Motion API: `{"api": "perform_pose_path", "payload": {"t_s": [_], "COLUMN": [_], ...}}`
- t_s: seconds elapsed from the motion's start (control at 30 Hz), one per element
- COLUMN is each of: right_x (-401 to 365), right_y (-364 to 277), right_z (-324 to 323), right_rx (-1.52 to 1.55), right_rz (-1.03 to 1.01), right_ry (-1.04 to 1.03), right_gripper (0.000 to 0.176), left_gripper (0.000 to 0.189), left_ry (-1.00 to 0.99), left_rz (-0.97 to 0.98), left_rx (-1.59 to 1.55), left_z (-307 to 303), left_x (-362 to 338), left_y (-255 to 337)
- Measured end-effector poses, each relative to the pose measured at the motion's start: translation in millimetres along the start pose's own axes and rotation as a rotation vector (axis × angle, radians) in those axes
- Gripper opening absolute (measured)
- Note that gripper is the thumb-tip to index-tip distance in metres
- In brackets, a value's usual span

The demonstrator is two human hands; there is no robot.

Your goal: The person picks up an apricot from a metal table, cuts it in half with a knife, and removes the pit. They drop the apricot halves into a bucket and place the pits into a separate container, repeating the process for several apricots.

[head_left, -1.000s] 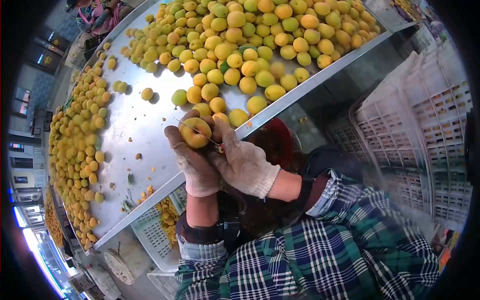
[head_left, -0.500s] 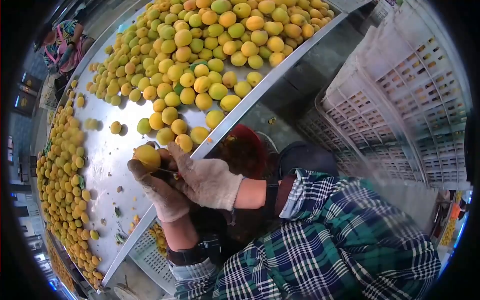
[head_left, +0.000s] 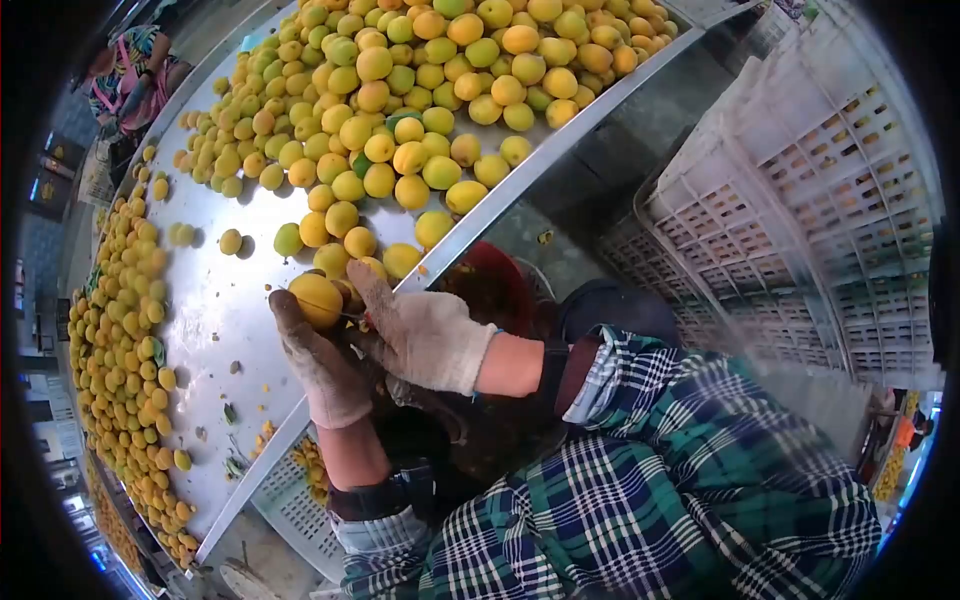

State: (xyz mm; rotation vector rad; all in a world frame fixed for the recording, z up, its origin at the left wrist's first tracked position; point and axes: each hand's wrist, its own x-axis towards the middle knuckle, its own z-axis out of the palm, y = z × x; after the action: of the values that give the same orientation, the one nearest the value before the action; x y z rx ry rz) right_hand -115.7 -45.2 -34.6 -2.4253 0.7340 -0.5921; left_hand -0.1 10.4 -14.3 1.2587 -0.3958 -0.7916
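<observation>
My left hand (head_left: 325, 370), in a soiled cloth glove, grips a yellow apricot (head_left: 314, 301) between thumb and fingers. A thin dark line runs across the fruit. My right hand (head_left: 435, 335), gloved too, is closed close beside it, its fingers partly hidden behind the thumb. A sliver of a small knife (head_left: 363, 323) with a bit of red shows at that hand; most of it is hidden. Both hands are over the near edge of a metal table (head_left: 205, 290). Several loose apricots (head_left: 340, 216) lie just beyond my fingers, in front of a large heap.
Another band of apricots (head_left: 120, 350) lines the table's far left side. Below the raised edge stand a red tub (head_left: 505, 285) and a pale perforated crate (head_left: 290, 510). Tall stacked crates (head_left: 780, 220) rise on the right. Another person (head_left: 130, 80) is at the upper left.
The apricot in my left hand has turned, and a dark line now shows across it. Both hands have shifted slightly right in view, still close together.
</observation>
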Motion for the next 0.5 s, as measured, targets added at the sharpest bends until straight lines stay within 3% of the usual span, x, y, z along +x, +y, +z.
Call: {"api": "perform_pose_path", "payload": {"t_s": [0.07,0.2,0.3,0.43,0.5], "right_x": [6.6,9.7,9.4,7.1,8.6], "right_y": [-1.1,-9.4,-10.5,-4.4,-6.3], "right_z": [-10.2,-21.7,-19.9,-8.9,-15.1], "right_rx": [0.12,0.111,0.033,0.039,0.024], "right_rz": [0.138,0.149,0.18,0.145,0.163], "right_ry": [-0.161,-0.191,-0.234,-0.156,-0.209], "right_gripper": [0.067,0.065,0.064,0.063,0.063], "left_gripper": [0.057,0.069,0.063,0.065,0.063], "left_ry": [-0.02,0.017,0.025,0.002,0.028], "left_rz": [0.098,0.231,-0.029,-0.145,-0.083], "left_rx": [0.112,0.232,-0.134,-0.127,-0.076], "left_z": [-3.9,6.4,0.0,8.5,11.1], "left_x": [7.7,-3.9,3.2,-1.9,-0.9], "left_y": [-7.4,6.6,-11.9,-0.7,-0.4]}}
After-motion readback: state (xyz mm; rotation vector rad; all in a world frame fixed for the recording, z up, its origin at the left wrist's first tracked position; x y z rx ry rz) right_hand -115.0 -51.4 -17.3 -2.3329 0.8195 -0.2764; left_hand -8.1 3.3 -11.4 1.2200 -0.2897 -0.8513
